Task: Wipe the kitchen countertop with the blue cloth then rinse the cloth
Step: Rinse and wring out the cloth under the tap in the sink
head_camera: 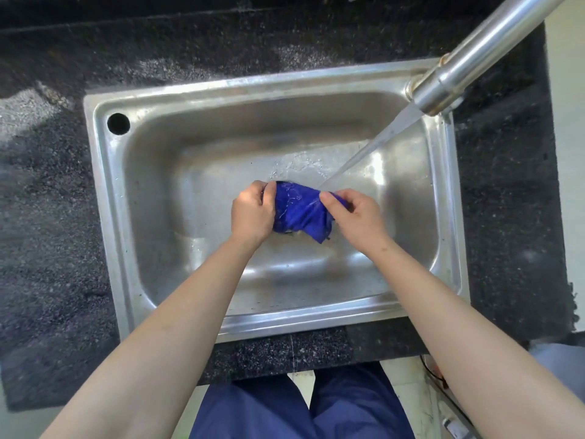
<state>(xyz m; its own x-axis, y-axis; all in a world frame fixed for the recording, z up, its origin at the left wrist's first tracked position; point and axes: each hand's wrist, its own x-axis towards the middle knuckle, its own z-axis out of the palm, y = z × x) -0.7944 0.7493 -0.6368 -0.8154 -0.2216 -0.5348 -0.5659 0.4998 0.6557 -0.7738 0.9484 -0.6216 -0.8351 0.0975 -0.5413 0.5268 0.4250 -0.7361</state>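
Plainly the rinse is in hand: the bunched, deep-blue woven cloth (pixel 300 213) is stretched between the two hands over the middle of the brushed stainless-steel sink basin (pixel 104 185). Whether its underside touches the basin floor I cannot tell. The left hand (pixel 251 213) has its fingers curled tight round one end of the cloth. The right hand (pixel 357 217) pinches the other end between thumb and curled fingers. The stream of water (pixel 380 141) from the round steel tap spout (pixel 474 55) lands on the span between the two grips, close to the right thumb.

Soaked, the cloth will likely be limp, heavier than when dry, and a little slick. It sags below both grips, and a loose corner hangs under the right-hand hold. It cannot break, so a firm squeeze is safe. Taking gathered folds at each end, rather than a single edge, should stop it slipping when wrung. The speckled black stone countertop (pixel 47 185) lies around the sink, outward of both wrists.
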